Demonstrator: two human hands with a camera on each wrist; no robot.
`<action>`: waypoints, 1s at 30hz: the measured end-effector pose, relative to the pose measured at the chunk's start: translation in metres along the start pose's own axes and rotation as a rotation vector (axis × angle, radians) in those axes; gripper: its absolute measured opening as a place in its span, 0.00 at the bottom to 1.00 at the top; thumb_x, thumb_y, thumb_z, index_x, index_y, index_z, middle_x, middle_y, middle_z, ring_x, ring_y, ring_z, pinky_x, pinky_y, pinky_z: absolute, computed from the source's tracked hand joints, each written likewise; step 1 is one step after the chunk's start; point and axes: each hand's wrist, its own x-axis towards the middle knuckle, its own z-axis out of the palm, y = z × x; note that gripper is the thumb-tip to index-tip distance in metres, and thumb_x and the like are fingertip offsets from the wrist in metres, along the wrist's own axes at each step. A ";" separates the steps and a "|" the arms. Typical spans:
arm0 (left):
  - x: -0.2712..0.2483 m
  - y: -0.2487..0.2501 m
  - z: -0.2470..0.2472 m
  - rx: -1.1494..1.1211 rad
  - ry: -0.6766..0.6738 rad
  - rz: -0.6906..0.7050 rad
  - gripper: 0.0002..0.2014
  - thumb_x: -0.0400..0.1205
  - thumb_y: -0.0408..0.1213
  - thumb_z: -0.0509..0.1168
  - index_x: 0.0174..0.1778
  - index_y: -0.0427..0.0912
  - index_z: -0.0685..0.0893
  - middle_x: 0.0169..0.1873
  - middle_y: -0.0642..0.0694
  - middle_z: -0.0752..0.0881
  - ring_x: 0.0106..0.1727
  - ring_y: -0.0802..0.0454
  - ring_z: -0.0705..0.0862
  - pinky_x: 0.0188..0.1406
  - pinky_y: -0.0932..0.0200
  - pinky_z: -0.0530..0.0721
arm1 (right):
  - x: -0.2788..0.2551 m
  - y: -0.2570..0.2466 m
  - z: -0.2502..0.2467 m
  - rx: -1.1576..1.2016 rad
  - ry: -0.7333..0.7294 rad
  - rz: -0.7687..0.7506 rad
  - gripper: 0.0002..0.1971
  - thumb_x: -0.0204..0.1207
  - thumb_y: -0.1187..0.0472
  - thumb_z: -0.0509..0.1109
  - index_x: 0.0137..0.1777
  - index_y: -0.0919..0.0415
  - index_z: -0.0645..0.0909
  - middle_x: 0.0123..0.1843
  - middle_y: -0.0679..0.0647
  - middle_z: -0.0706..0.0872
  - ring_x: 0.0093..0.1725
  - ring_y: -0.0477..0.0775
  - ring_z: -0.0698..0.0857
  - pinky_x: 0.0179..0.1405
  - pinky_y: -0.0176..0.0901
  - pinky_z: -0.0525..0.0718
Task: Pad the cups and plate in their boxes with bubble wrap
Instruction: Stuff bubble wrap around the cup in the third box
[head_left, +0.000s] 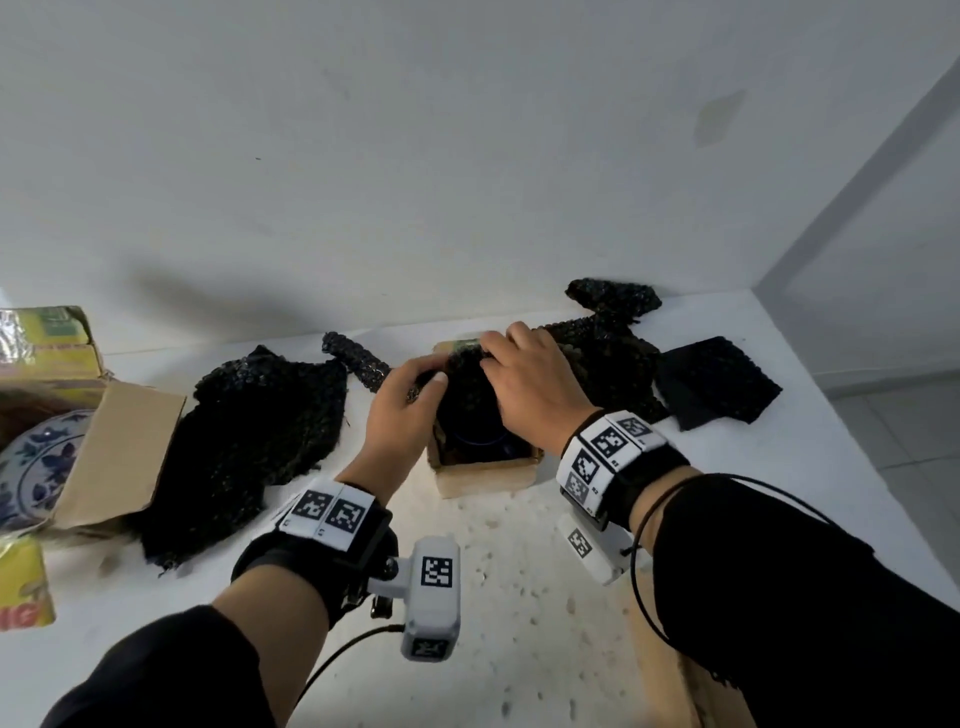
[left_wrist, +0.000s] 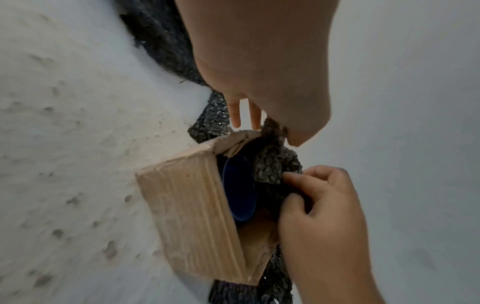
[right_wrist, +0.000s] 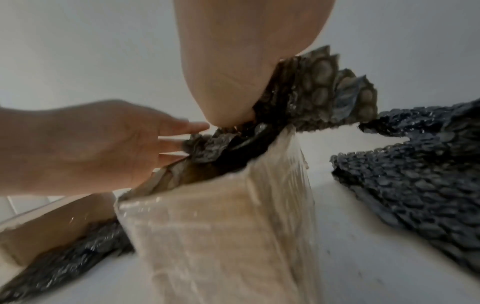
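Note:
A small cardboard box (head_left: 488, 470) stands at mid-table with a dark blue cup (head_left: 478, 441) inside it; the left wrist view shows the cup's rim (left_wrist: 239, 189). A strip of black bubble wrap (head_left: 467, 384) sits bunched over the far side of the box's opening. My left hand (head_left: 423, 387) pinches its left end between thumb and fingers, at the box's far left corner. My right hand (head_left: 493, 358) grips the wrap from the right with curled fingers (left_wrist: 306, 181), its thumb pressed on the bubbles (right_wrist: 311, 96). The cup's lower part is hidden.
A larger open carton (head_left: 119, 452) at the left holds a blue and white plate (head_left: 36, 467). Loose black bubble wrap sheets lie left (head_left: 249, 441) and right (head_left: 613, 364) of the small box, and a folded one (head_left: 717, 384) near the table's right edge. The wall is close behind.

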 end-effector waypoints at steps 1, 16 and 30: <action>-0.003 0.002 -0.001 -0.155 -0.034 -0.057 0.13 0.86 0.37 0.57 0.65 0.48 0.80 0.58 0.52 0.83 0.60 0.63 0.81 0.56 0.65 0.80 | -0.004 -0.004 0.002 -0.027 -0.020 0.015 0.05 0.64 0.65 0.69 0.39 0.62 0.85 0.54 0.55 0.82 0.47 0.58 0.74 0.42 0.49 0.68; -0.007 -0.031 -0.006 -0.336 -0.280 -0.095 0.20 0.90 0.44 0.40 0.77 0.58 0.65 0.67 0.70 0.72 0.64 0.82 0.70 0.58 0.76 0.72 | -0.014 -0.028 0.015 0.169 -0.347 0.152 0.32 0.75 0.51 0.61 0.78 0.62 0.61 0.76 0.59 0.68 0.75 0.60 0.65 0.76 0.50 0.59; -0.003 -0.038 -0.013 -0.303 -0.373 -0.092 0.22 0.89 0.47 0.44 0.81 0.53 0.60 0.75 0.66 0.65 0.71 0.77 0.65 0.61 0.85 0.65 | 0.028 -0.046 0.024 0.112 -0.451 0.350 0.19 0.77 0.50 0.62 0.65 0.58 0.76 0.66 0.58 0.74 0.69 0.60 0.70 0.69 0.52 0.64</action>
